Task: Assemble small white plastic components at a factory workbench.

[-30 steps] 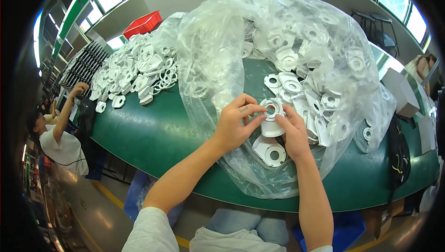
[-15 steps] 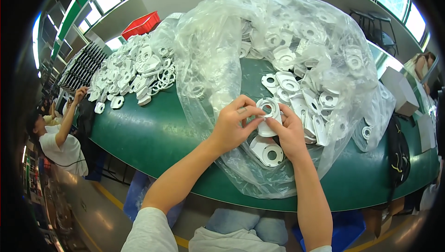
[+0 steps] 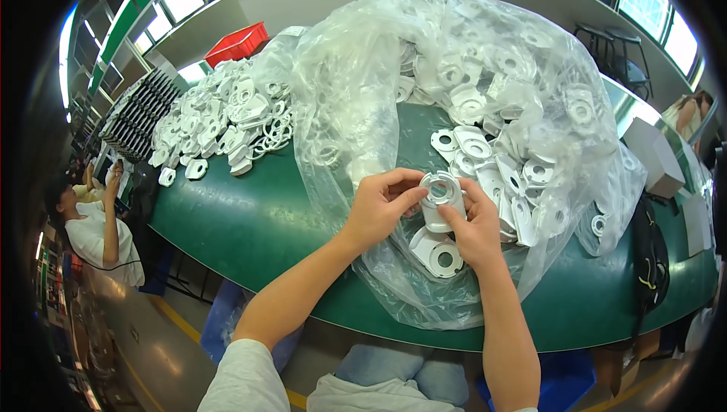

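Grips a white ring-topped plastic housing (image 3: 435,223) above the green table (image 3: 250,207), pinching its nine o'clock side between thumb and fingers of the left hand (image 3: 384,204), clasping its three o'clock side with the right hand (image 3: 475,226). Has a second white housing (image 3: 427,249) just below toward six o'clock, white plastic parts (image 3: 492,177) toward two o'clock partly under the clear plastic bag (image 3: 344,94), a white heap (image 3: 219,117) toward ten o'clock and a red bin (image 3: 239,45) behind.

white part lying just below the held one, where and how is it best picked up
Probably by the outer rim of its round end, coming from the near side: the white part lies with that end facing nearer, while the held part and right hand crowd its far side.
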`<move>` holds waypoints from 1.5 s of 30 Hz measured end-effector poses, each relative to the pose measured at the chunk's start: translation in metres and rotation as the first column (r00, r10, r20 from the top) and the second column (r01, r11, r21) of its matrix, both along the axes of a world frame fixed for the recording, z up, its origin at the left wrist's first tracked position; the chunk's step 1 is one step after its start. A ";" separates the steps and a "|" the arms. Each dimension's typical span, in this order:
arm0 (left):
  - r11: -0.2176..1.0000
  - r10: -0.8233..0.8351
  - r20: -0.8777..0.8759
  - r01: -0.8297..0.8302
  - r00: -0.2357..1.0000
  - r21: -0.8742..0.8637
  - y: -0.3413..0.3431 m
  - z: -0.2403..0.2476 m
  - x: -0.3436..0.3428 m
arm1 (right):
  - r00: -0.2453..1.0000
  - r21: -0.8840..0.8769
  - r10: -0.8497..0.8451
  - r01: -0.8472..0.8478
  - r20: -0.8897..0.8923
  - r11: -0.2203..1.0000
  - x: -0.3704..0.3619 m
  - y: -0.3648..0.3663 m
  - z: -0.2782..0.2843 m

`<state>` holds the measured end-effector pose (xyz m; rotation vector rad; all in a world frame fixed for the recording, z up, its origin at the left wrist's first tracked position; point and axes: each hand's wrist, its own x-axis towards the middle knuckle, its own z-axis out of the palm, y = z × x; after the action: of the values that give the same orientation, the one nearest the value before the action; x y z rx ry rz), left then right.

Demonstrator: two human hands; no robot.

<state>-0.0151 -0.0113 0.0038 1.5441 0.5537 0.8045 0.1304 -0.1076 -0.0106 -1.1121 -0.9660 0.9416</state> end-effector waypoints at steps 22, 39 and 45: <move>0.996 -0.036 0.071 0.041 0.997 -0.083 -0.001 -0.002 0.002 | 0.993 -0.061 -0.014 0.007 -0.116 0.998 -0.007 0.000 0.003; 0.999 0.037 0.010 -0.036 0.999 -0.010 -0.007 0.002 0.001 | 0.999 -0.007 -0.022 0.022 -0.041 1.000 -0.011 -0.001 0.004; 0.999 -0.043 0.019 0.044 0.999 -0.031 -0.003 0.001 0.001 | 0.991 -0.029 -0.094 0.092 -0.095 0.995 -0.011 0.002 0.000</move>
<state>-0.0142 -0.0147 0.0044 1.5136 0.5151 0.7727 0.1192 -0.1059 -0.0107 -1.1129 -0.8187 0.9249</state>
